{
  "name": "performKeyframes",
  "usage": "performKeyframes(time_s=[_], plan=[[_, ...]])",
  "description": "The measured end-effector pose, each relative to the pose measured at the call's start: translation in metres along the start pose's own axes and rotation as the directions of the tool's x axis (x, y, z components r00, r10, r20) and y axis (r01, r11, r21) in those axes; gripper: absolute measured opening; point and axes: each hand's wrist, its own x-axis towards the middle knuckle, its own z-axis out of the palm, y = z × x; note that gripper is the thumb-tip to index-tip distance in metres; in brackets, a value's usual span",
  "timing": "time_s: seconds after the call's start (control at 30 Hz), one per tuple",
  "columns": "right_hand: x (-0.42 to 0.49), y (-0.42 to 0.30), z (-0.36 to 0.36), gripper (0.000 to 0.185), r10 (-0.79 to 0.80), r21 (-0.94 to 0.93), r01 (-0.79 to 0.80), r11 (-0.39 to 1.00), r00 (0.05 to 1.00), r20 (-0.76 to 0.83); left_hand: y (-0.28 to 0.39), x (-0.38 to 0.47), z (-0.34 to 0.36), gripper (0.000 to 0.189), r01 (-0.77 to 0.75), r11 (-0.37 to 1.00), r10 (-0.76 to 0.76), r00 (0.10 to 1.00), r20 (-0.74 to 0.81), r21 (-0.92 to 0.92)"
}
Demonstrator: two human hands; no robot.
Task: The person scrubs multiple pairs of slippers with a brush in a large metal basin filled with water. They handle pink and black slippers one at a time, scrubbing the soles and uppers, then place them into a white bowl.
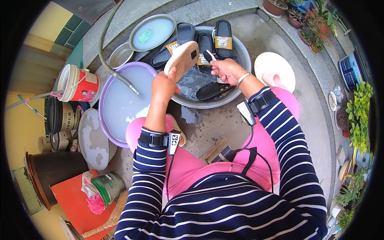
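My left hand point(165, 85) grips a pink slipper point(183, 60) with its ribbed sole turned up. In my right hand point(229, 72) is a small brush with a white handle point(211, 55) and dark bristles, close to the toe end of the sole. Below both hands stands a round metal basin point(246, 57) with water in it. Several black slippers lie in it or lean on its rim, among them one point(223, 28) with a brown patterned strap and a dark one point(213, 91) low in the water. A pink slipper point(273, 80) rests on a white round lid point(283, 64) at the right.
A purple tub point(103, 120) of cloudy water stands left, with a hose point(103, 57) over it. Behind are an oval basin point(132, 33) holding a green cloth point(145, 36) and a small metal bowl point(121, 56). Buckets line the left; potted plants line the right ledge.
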Motion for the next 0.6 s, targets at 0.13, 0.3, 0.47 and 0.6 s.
performKeyframes(time_s=[0.13, 0.3, 0.47, 0.6], plan=[[-0.015, -0.005, 0.006, 0.035, -0.066, -0.069, 0.064, 0.996, 0.997, -0.026, 0.009, 0.003, 0.003, 0.054, 0.021, 1.0, -0.021, 1.0, -0.008, 0.02], [-0.002, 0.002, 0.03, 0.046, -0.2, 0.059, 0.196, 0.979, 0.976, 0.083, 0.013, 0.012, 0.015, 0.054, -0.065, 0.985, 0.075, 0.995, -0.062, 0.158], [0.001, -0.011, 0.035, 0.045, -0.235, 0.066, 0.235, 0.97, 0.972, 0.001, 0.012, 0.034, 0.028, 0.052, -0.179, 0.898, 0.251, 0.958, -0.135, 0.402], [-0.003, -0.017, 0.033, 0.045, -0.255, 0.056, 0.254, 0.966, 0.967, 0.015, 0.016, 0.036, 0.043, 0.05, -0.199, 0.871, 0.263, 0.961, -0.084, 0.45]])
